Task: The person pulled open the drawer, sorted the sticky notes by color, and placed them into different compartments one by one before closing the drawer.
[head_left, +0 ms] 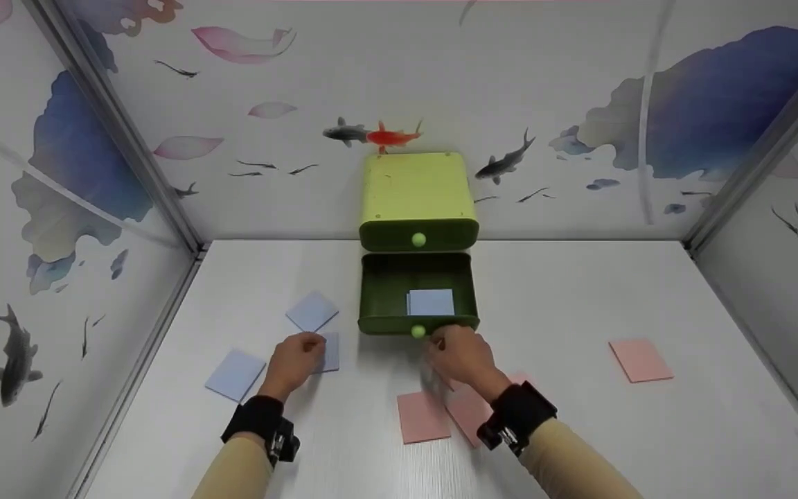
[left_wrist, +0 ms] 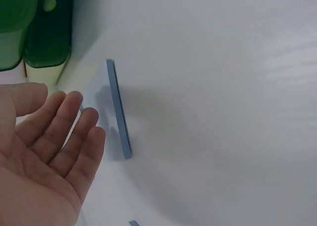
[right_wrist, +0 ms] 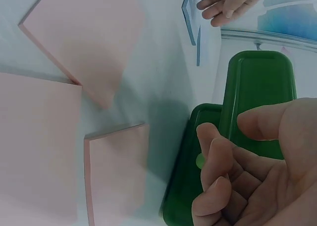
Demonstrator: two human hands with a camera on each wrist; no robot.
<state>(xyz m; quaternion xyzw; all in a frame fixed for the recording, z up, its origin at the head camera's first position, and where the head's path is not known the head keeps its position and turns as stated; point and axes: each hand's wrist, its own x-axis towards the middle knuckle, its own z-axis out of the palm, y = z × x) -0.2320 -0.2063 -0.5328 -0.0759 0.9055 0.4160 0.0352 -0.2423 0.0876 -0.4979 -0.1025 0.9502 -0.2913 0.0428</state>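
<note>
My left hand point(head_left: 295, 364) is over a flat blue square point(head_left: 331, 352) on the table. In the left wrist view its fingers point(left_wrist: 72, 137) are loosely bent, holding nothing. My right hand point(head_left: 463, 355) hovers just in front of the open lower drawer point(head_left: 379, 324), right of its round green knob point(head_left: 418, 331). Its fingers point(right_wrist: 218, 159) are loosely curled with nothing between them. Inside the drawer lie stacked blue squares point(head_left: 431, 302). Pink squares point(head_left: 424, 417) lie below the right hand, partly covered by it and the wrist.
The green cabinet point(head_left: 416, 187) stands against the back wall, its upper drawer point(head_left: 388, 237) closed. More blue squares point(head_left: 235, 374) lie at the left. One pink square point(head_left: 641, 360) lies apart at the right. Fish-patterned walls point(head_left: 544, 83) enclose the white table point(head_left: 579, 298).
</note>
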